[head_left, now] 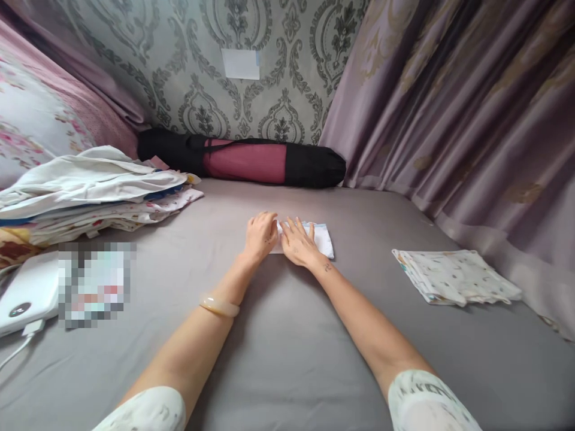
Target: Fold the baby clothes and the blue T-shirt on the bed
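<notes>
A small folded white cloth (324,240) with a pale blue edge lies on the grey bed sheet in front of me. My right hand (298,242) rests flat on it, palm down and fingers spread, covering much of its left part. Close beside, my left hand (261,234) is at the cloth's left end with its fingers curled in around that edge. The hand hides just how the fingertips grip the fabric. A pale bangle (219,306) circles my left forearm.
Folded patterned cloth (458,278) lies at the right. Clothes are piled (90,185) at the left, above a white power bank (33,293) with a cable and a blurred-out object (96,284). A black and pink long bag (245,161) lies against the wall; curtains (449,108) hang at the right.
</notes>
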A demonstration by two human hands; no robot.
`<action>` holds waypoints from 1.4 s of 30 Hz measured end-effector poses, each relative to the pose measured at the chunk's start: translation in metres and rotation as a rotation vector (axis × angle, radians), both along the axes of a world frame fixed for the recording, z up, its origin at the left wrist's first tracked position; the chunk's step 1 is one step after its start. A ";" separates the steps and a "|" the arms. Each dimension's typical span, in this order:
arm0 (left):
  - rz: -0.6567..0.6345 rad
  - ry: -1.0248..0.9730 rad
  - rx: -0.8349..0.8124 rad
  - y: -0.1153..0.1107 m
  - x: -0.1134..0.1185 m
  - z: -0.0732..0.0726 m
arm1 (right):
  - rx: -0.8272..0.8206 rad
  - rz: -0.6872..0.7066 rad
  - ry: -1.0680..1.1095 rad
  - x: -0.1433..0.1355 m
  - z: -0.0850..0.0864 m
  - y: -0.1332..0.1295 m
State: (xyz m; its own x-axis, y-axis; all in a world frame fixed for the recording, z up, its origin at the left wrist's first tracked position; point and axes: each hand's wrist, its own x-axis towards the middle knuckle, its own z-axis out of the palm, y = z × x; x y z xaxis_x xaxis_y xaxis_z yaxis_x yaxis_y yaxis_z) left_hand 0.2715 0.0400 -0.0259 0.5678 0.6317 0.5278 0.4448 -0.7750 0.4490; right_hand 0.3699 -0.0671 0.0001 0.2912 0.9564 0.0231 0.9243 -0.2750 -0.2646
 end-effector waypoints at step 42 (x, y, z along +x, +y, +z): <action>0.000 0.577 0.015 -0.006 -0.006 -0.005 | -0.043 -0.188 -0.054 0.037 -0.018 -0.017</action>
State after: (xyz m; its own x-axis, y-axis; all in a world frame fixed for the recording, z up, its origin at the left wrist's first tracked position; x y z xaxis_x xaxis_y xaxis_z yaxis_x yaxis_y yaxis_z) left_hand 0.2653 0.0339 -0.0306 0.7660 0.6270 0.1417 0.6148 -0.7790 0.1231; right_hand 0.4073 -0.0845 -0.0181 0.4640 0.8858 0.0034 0.8682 -0.4540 -0.2005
